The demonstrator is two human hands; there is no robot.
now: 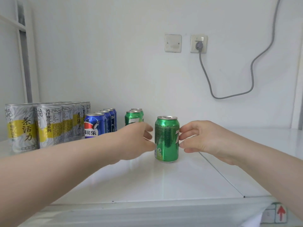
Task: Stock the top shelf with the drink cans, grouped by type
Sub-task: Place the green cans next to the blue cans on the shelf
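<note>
A person squares up a single green can (166, 140) on the white top shelf (164, 182), bracketing it between both hands. The right hand (202, 141) sets its curled fingertips against the can's right side. The left hand (136, 140) curls in at the other side, though whether it touches the can cannot be told. Beyond the left hand stands a short file of matching green cans (133, 116). Further out on that side are a row of blue cola cans (98, 125) and a block of tall silver-and-yellow tea cans (31, 126). Sorting looks nearly finished: three groups are already formed, and this can, upright but apart from its kind, apparently still has to join the green file.
</note>
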